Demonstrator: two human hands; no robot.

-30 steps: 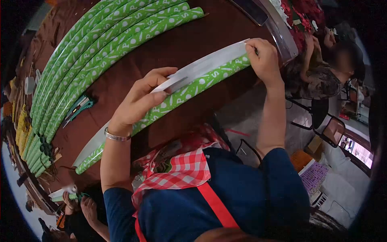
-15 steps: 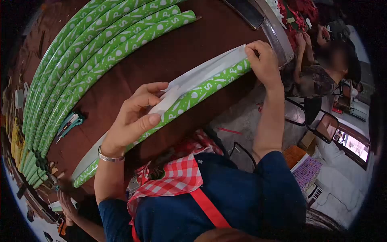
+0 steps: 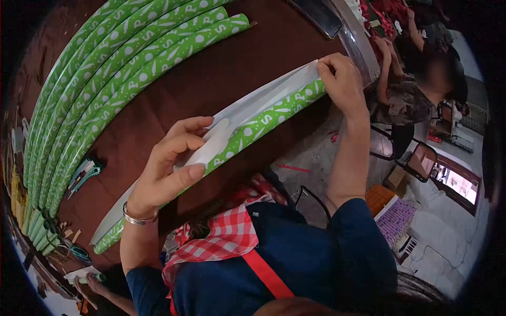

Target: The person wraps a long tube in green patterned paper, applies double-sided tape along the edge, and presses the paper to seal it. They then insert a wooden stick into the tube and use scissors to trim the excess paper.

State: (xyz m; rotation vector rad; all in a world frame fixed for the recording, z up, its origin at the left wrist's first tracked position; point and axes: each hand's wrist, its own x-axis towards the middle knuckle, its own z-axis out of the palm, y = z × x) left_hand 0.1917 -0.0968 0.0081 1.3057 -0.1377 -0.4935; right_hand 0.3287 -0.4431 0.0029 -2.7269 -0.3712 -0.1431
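A long sheet, green with white print outside and white inside, lies diagonally across the brown table, partly rolled lengthwise. My right hand pinches its upper corner between thumb and fingers at the far right end. Around the sheet's middle, my left hand has its thumb on the near printed side and its fingers bent at the far edge, with the white flap between them. The palm side and the contact under the fingers are partly hidden. A bracelet circles my left wrist.
Several finished-looking green rolls lie side by side at the left. A teal cutter rests beside them. A dark phone lies at the top edge. Another person's hand touches a sheet at lower left; a person sits at right.
The view has shifted a little. My left hand sits slightly lower, its thumb still on the sheet; my right hand keeps its pinch. The other person's hand at lower left has moved down.
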